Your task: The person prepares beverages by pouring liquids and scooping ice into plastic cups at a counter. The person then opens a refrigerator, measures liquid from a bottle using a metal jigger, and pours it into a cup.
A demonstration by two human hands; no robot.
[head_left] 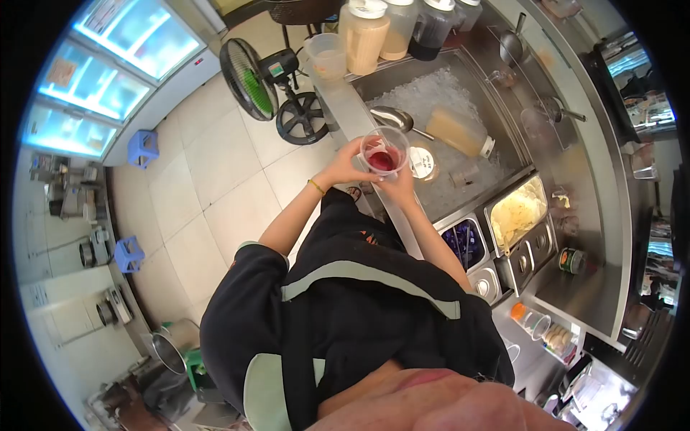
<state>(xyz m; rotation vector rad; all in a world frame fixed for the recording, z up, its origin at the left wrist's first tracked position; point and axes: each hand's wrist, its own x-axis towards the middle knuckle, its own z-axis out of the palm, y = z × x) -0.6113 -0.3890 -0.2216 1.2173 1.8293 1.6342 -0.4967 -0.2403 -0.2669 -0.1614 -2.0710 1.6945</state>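
A clear plastic cup (pixel 393 141) with red liquid in its bottom is held between both hands, just over the near edge of the steel counter. My left hand (pixel 345 164) wraps its left side; a yellow band circles that wrist. On the lower right side, the fingers of my right hand (pixel 399 188) close on the same cup. Beyond it lies a metal scoop (pixel 392 118) at the edge of the ice bin (pixel 496 68). A bottle of tan liquid (pixel 457 131) rests on the ice, and a round container with a white label (pixel 422 164) sits close to my right hand.
Pitchers (pixel 365 39) of drinks line the far end. A tub of pale yellow food (pixel 516 212) and lidded steel pans (pixel 525 264) stand at the right. Left of the counter are a floor fan (pixel 248 79) and blue stools (pixel 143 149) on the tiled floor.
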